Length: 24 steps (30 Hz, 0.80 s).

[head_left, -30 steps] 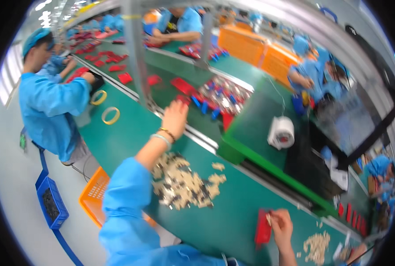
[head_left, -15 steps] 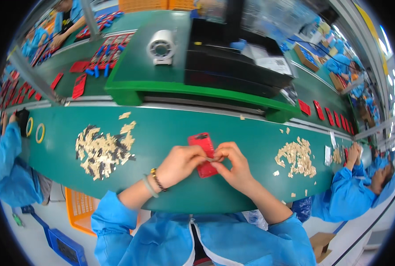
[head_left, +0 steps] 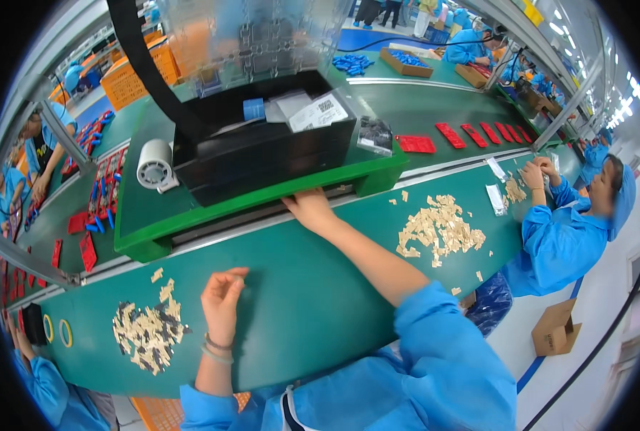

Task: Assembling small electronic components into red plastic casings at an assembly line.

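Observation:
My left hand (head_left: 223,305) hovers over the green worktable (head_left: 291,316), its fingers loosely bent and the thumb slightly apart from them, with nothing seen in it. Beside it on the left lies a pile of small cream and black pieces (head_left: 149,332). My right hand (head_left: 312,210) reaches forward to the gap beneath the green-edged shelf (head_left: 277,201). Its fingertips are hidden under the shelf edge, so what they touch cannot be seen. Right of that forearm is a heap of small cream pieces (head_left: 442,230).
On the shelf stand a black bin (head_left: 262,161) with papers and a small white fan (head_left: 154,165). Red flat parts (head_left: 449,135) line the belt behind. A co-worker in blue (head_left: 571,223) sits at the right. Yellow tape rings (head_left: 65,333) lie at far left.
The red flat part that lay under my hands is out of sight. My hands have parted: the right went forward to the shelf, the left moved leftward. The view has swung right.

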Motion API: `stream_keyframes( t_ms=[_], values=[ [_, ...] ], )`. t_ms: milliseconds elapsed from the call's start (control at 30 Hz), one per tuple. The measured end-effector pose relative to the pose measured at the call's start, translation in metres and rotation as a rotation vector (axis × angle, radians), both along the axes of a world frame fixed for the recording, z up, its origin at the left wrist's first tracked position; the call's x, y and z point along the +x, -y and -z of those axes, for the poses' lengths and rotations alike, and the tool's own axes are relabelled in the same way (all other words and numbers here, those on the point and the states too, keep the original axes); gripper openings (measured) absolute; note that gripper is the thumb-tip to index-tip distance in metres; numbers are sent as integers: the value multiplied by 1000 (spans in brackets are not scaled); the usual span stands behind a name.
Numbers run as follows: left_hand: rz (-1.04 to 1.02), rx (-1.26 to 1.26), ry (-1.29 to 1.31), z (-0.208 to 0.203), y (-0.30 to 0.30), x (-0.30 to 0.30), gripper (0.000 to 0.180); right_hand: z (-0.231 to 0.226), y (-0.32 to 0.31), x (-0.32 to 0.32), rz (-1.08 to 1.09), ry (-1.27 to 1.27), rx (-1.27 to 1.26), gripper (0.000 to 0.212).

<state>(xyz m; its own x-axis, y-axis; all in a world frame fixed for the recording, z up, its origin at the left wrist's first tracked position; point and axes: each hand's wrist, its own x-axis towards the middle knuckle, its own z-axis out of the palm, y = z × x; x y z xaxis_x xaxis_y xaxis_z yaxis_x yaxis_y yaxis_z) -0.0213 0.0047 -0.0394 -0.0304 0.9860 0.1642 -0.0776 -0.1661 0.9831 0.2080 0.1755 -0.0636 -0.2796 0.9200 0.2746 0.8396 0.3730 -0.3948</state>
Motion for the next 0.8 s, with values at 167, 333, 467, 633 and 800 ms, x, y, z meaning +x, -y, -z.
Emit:
stream_keyframes(
  t_ms=[167,333,467,633,800],
  values=[
    [-61,-1,-124,3,8,-5,7,-21,89,117,-148,40,126,42],
    [-48,-183,181,-10,14,15,7,-26,113,111,-84,-21,70,45],
    [-36,-245,307,-3,-5,28,6,-43,113,32,-280,-530,-183,46],
    [-4,-229,450,9,-9,35,9,-33,123,-30,-322,-1183,-698,30],
    [123,-191,40,6,-2,30,12,-25,130,-32,-257,-1182,-401,15]
  ],
)
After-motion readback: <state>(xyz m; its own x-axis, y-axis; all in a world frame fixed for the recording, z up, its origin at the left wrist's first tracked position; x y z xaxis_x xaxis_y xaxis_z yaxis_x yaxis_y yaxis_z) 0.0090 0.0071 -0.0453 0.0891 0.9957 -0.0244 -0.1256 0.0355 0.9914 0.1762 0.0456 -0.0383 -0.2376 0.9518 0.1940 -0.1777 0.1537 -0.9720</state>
